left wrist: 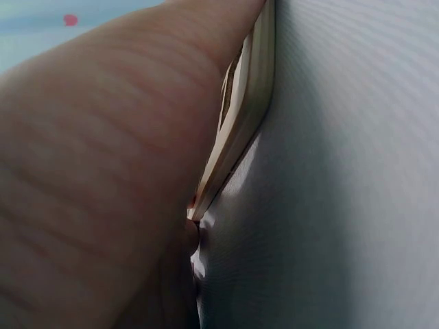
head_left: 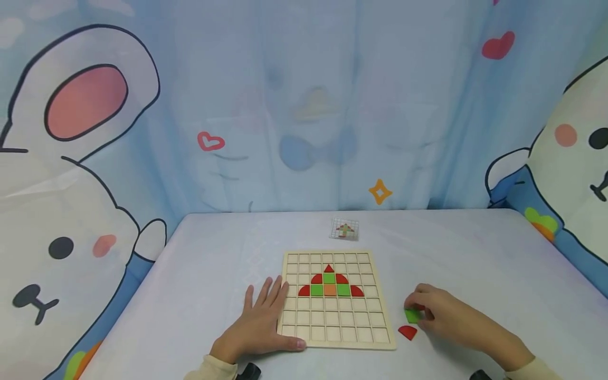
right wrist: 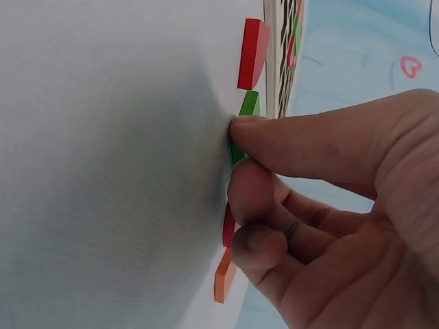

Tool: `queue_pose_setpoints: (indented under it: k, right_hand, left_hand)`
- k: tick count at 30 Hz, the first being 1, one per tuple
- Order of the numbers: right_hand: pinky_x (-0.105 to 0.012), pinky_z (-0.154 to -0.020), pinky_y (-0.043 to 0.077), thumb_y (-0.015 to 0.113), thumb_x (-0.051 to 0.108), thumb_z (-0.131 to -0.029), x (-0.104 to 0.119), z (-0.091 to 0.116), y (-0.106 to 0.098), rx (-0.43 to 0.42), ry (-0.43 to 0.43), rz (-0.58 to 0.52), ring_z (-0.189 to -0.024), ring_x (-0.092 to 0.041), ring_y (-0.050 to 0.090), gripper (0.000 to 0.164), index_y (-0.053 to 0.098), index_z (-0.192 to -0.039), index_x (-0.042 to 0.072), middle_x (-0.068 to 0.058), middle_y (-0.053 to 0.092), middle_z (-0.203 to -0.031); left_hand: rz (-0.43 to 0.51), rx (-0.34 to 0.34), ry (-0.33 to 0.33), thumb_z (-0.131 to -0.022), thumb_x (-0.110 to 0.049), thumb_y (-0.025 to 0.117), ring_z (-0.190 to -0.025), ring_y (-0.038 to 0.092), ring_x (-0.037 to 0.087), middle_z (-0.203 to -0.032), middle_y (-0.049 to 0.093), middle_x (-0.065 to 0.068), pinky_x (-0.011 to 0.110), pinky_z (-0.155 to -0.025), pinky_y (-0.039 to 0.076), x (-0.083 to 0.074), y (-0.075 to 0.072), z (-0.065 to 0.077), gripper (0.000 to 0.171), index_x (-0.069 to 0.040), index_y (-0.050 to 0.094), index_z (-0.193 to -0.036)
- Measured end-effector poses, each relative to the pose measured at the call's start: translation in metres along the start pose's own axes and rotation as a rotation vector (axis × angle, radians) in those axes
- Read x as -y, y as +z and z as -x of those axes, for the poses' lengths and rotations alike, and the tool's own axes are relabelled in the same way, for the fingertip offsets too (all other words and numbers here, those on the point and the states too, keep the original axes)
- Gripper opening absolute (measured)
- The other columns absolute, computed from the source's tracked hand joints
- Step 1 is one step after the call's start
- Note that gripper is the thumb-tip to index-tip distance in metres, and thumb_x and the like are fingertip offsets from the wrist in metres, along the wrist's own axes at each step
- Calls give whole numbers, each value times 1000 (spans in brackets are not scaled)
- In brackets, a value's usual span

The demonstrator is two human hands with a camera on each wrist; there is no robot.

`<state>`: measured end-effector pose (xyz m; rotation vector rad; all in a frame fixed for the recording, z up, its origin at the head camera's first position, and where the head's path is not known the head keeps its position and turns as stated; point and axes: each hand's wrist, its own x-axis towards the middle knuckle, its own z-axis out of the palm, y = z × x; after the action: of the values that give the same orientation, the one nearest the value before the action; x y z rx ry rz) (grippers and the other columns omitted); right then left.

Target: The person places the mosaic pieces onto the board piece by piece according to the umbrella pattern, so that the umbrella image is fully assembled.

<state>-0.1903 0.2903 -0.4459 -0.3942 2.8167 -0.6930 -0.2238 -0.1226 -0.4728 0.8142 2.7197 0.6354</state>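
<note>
A square wooden grid board (head_left: 332,319) lies on the table, its upper middle filled with red, green and orange flat pieces topped by a red triangle (head_left: 329,268). My left hand (head_left: 258,327) rests at the board's lower left corner, fingers straight along the left side and thumb at the near edge. Right of the board, my right hand (head_left: 451,316) pinches a green piece (head_left: 412,316) between thumb and fingers. A red quarter-round piece (head_left: 407,332) lies just nearer. In the right wrist view, another red piece (right wrist: 228,226) and an orange piece (right wrist: 223,277) show past the fingers, partly hidden.
Behind the board lies a small clear-looking card (head_left: 344,229) with a coloured grid pattern on it. The white-covered table (head_left: 228,248) ends at a light blue cartoon curtain (head_left: 304,105). Dark wrist devices sit by both sleeves.
</note>
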Motion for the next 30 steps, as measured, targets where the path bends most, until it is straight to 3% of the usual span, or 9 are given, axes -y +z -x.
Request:
queue_pose_setpoints:
  k: [4, 10, 19, 24, 30]
  right_hand:
    - [-31, -77, 58, 88, 0, -85, 6, -1, 2, -1, 62, 3, -84, -16, 55, 27, 77, -106, 12, 2, 56, -92]
    - [-29, -74, 56, 85, -3, -86, 8, -3, 0, -6, 5, 10, -82, -15, 55, 27, 77, -106, 13, 2, 55, -90]
    - [-31, -72, 53, 84, -3, -87, 13, -10, 3, -3, 42, -22, -81, -17, 54, 27, 64, -95, 13, 2, 55, -84]
    - [-28, -66, 50, 80, 0, -91, 13, -13, 0, -68, -12, -46, -75, -14, 54, 21, 66, -91, 15, 6, 57, -79]
    - [-29, -62, 55, 76, -2, -94, 19, -13, 0, -157, -52, -264, -69, -15, 63, 13, 70, -99, 7, 2, 67, -84]
  left_hand:
    - [-3, 1, -2, -84, -76, 75, -164, -4, 36, -179, 4, 15, 69, -122, -9, 0, -1, 1, 128, -3, 16, -171]
    - [23, 3, 8, -84, -77, 74, -164, -6, 37, -179, 3, 16, 70, -121, -11, 2, -1, -1, 128, -3, 16, -171]
    - [-16, 0, -4, -84, -77, 74, -164, -4, 35, -179, 5, 15, 68, -122, -9, -1, -1, -2, 127, -4, 17, -172]
    - [-20, -3, -17, -83, -79, 73, -164, -5, 34, -179, 4, 14, 67, -123, -10, 1, 1, -3, 129, -5, 17, -172]
    - [-29, 1, -23, -83, -80, 72, -164, -5, 33, -179, 3, 13, 67, -123, -10, 3, 3, -5, 130, -6, 16, -172]
